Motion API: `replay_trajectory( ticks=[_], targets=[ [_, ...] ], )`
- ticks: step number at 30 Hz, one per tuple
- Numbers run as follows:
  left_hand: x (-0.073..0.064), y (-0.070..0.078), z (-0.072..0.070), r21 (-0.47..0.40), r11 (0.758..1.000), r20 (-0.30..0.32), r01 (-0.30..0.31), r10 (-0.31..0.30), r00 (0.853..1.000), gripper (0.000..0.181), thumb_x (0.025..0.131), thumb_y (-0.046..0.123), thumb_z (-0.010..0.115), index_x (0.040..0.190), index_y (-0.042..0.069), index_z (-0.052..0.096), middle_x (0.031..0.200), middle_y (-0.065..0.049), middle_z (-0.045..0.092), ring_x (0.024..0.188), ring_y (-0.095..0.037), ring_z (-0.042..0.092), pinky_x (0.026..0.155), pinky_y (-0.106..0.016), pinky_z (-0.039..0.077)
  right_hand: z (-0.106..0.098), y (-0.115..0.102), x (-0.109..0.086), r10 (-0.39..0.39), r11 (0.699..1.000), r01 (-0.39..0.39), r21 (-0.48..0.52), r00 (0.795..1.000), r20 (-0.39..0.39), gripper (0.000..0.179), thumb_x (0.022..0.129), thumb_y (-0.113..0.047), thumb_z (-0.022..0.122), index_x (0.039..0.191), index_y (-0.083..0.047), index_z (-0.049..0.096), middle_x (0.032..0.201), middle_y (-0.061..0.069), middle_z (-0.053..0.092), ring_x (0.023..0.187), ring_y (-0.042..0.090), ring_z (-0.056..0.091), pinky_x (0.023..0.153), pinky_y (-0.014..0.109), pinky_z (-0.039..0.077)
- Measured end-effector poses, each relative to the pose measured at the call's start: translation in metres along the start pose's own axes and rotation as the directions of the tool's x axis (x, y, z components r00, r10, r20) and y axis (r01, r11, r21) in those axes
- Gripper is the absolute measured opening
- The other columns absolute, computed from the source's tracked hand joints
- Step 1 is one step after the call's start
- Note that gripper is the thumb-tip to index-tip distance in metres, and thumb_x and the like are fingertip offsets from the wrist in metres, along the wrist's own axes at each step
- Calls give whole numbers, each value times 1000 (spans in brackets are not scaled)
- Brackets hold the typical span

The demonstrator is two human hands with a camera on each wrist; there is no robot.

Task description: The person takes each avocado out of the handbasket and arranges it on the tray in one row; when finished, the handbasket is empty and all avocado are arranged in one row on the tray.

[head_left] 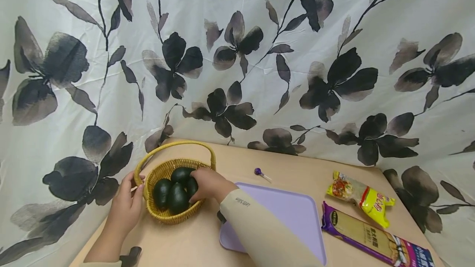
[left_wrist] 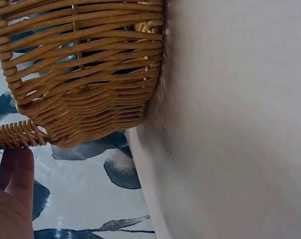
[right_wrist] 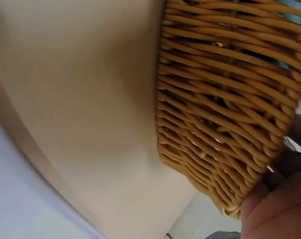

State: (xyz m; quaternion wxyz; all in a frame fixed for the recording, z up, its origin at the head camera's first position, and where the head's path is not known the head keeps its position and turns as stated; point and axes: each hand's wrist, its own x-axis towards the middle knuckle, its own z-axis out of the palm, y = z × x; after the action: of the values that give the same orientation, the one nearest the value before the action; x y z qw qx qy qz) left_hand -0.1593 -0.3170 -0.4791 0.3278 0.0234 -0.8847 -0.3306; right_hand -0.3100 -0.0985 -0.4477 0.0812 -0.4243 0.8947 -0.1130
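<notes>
Partly hidden — right hand (head_left: 209,182) fingers curled over an avocado (head_left: 191,186) in the basket (head_left: 158,214), left hand (head_left: 125,208) fingers straight against its rim.

Basket (head_left: 174,213) at worktop (head_left: 297,172) left end, avocados (head_left: 177,197) inside. Left hand (head_left: 124,207) on basket's left rim; right hand (head_left: 209,183) inside, on the avocados. Tray (head_left: 293,213) just right of basket. Lollipop (head_left: 261,173) behind tray. Two packets right of tray: snack packet (head_left: 360,198) behind, noodle packet (head_left: 375,240) in front.

A makeshift home-style set: a floral cloth backdrop (head_left: 259,52) drapes behind a small table (head_left: 297,168) carrying a wicker basket (head_left: 159,213), snack packets (head_left: 358,197) and a purple tray (head_left: 293,213).
</notes>
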Motion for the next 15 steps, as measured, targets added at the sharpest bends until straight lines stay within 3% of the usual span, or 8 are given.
replay_trajectory(
  ticks=[5, 15],
  targets=[
    [2, 2, 0, 5, 1000, 5, 7, -7, 1000, 42, 107, 7, 50, 147, -2, 39, 130, -20, 56, 118, -39, 56, 96, 10, 28, 5, 0, 0, 14, 1000, -14, -8, 1000, -6, 84, 70, -50, 93, 140, -19, 58, 127, -6, 67, 120, 11, 62, 104, 21, 51],
    [1, 4, 0, 6, 1000, 6, 2, -2, 1000, 42, 107, 6, 49, 146, -4, 39, 128, -20, 56, 117, -42, 56, 95, 11, 25, 10, 1, 1, 29, 999, -28, 26, 999, -40, 77, 72, -46, 92, 138, -21, 60, 125, -9, 68, 116, 9, 62, 101, 21, 53]
  ],
)
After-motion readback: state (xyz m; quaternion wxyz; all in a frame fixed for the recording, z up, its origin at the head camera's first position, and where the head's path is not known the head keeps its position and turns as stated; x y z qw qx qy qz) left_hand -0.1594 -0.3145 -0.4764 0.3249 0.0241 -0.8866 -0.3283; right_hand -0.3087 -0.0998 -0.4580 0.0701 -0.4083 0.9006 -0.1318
